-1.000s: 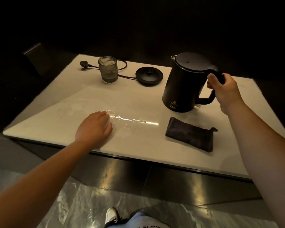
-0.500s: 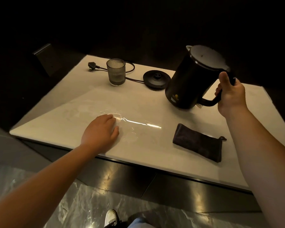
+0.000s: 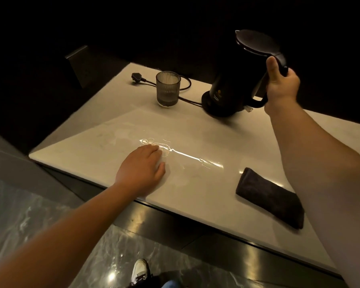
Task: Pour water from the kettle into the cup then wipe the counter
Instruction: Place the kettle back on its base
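From the head view, my right hand (image 3: pixel 282 85) gripped the kettle (image 3: pixel 237 80) by its handle, lifted and tilted at two o'clock. My left hand (image 3: pixel 141 170) lay open on the desk (image 3: pixel 195 196). The cup (image 3: pixel 168 88), at twelve o'clock, looked fragile; the kettle probably heavy, best held by the handle.

A black kettle (image 3: pixel 235 80), a smoky grey cup (image 3: pixel 168 88) ribbed in fine vertical lines, a dark charcoal cloth (image 3: pixel 269 197) — all on a pale cream counter (image 3: pixel 195 125) above grey marbled floor (image 3: pixel 40 221).
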Demonstrator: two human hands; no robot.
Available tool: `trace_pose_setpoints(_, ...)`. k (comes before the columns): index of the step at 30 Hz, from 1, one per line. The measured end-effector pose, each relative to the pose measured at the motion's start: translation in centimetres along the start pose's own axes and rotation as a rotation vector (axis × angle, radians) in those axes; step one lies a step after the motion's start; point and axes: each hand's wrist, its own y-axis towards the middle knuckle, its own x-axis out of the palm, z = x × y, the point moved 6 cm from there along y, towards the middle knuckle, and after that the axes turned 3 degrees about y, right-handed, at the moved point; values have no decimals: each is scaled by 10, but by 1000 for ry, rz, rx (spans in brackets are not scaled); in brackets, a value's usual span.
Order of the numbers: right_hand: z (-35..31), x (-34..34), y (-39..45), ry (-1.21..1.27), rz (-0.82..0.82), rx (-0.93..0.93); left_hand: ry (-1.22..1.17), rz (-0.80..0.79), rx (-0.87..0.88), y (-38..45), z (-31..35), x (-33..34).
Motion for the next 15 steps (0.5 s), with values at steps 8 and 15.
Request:
trace_pose_setpoints(8,14,17,14,-74,-33,27,-1,22,2,0,1,-1)
trace_pose_setpoints(15,12,29,5,-177,-97,-21,8,9,-1,1,0,-1)
